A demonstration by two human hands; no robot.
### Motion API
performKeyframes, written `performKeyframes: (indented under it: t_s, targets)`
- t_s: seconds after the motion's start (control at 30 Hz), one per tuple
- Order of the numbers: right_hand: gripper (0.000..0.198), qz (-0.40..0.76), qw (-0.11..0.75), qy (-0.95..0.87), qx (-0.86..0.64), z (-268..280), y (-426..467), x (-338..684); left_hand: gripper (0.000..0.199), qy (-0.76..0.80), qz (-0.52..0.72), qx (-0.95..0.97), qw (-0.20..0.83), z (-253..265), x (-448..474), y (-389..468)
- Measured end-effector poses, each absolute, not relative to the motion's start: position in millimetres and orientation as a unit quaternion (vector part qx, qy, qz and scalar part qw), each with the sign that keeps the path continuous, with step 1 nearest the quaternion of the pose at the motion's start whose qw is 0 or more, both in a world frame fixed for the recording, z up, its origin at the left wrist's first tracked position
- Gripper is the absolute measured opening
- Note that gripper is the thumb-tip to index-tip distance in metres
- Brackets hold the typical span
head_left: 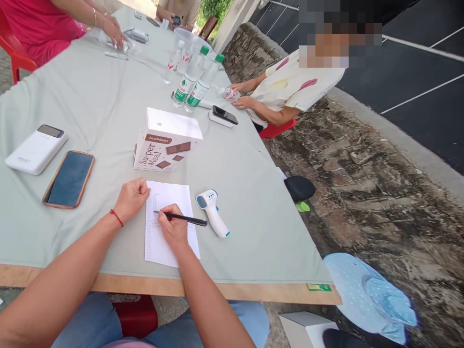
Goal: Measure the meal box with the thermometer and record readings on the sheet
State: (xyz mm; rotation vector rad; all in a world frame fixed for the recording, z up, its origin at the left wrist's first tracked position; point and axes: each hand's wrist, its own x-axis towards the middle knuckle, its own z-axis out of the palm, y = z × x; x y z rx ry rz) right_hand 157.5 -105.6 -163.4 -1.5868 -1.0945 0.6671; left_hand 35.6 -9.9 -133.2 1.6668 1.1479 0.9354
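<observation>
My right hand [174, 227] grips a black pen [194, 220], its tip resting over a white sheet of paper [155, 241] that carries columns of small print. Curled into a loose fist, my left hand [132, 198] lies at the sheet's upper left edge, with nothing seen in it. Just beyond the paper stands a white and brown Super Meal box [170, 142]. A white and blue infrared thermometer [213, 212] lies to the right of the sheet. Left of my left hand is a phone [68, 179] in a brown case, with a white power bank [36, 149] behind it.
Several plastic water bottles [198, 87] stand farther back on the cloth-covered table [253, 217]. A dark device on a white base [223, 116] lies near them. At the right edge a person [290, 92] holds a bottle; others sit at the far left and far end.
</observation>
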Motion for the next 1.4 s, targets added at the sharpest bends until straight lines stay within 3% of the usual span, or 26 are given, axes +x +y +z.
performKeyframes:
  t_s: [1.4]
  targets:
    - [0.01,0.257,0.523,-0.449,-0.677,-163.6,-106.6,158.1,0.031,0.466,0.378,0.673,0.433,-130.3,33.4,-9.8]
